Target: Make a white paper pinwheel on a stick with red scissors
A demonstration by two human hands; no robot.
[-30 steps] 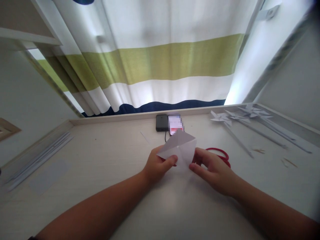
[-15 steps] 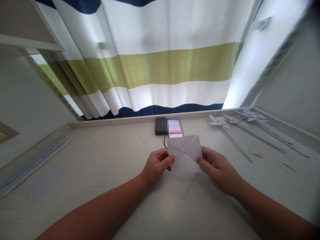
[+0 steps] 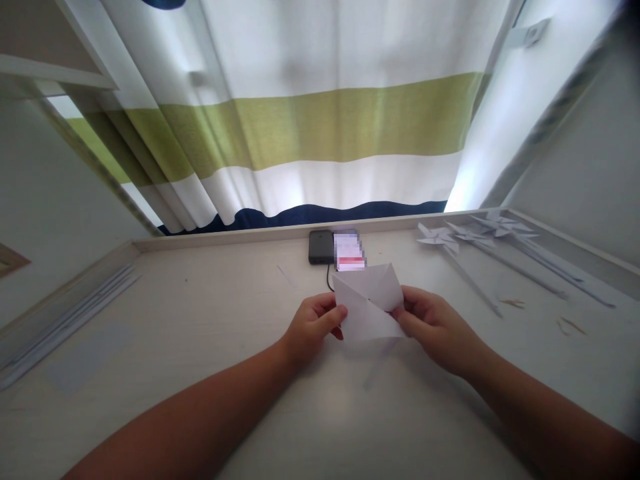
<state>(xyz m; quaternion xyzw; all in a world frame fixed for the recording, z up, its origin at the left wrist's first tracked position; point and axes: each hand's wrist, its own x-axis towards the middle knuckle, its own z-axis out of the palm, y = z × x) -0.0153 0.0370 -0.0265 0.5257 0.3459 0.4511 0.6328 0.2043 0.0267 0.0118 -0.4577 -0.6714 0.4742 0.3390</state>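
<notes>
A square of white paper (image 3: pixel 363 317) with diagonal slits and a small hole at its centre is held up over the table. My left hand (image 3: pixel 315 325) pinches its left edge, thumb in front and fingers behind. On the right side my right hand (image 3: pixel 430 327) grips the paper between thumb and fingers, and the flap there bends away from the rest. Part of the fingers of both hands is hidden behind the sheet. Below the paper a faint pale strip (image 3: pixel 380 367) lies on the table.
Several white paper pinwheels (image 3: pixel 437 237) on paper sticks lie at the back right. Near them are small tan strips (image 3: pixel 573 325). A black box (image 3: pixel 321 247) with a cable and a phone (image 3: pixel 349 250) sit at the back. Long paper sticks (image 3: pixel 75 320) and a pale sheet (image 3: pixel 87 357) lie left.
The right part of the paper has bent at the slit under my right thumb, so the gap there is wider. The whole view has shifted slightly.
</notes>
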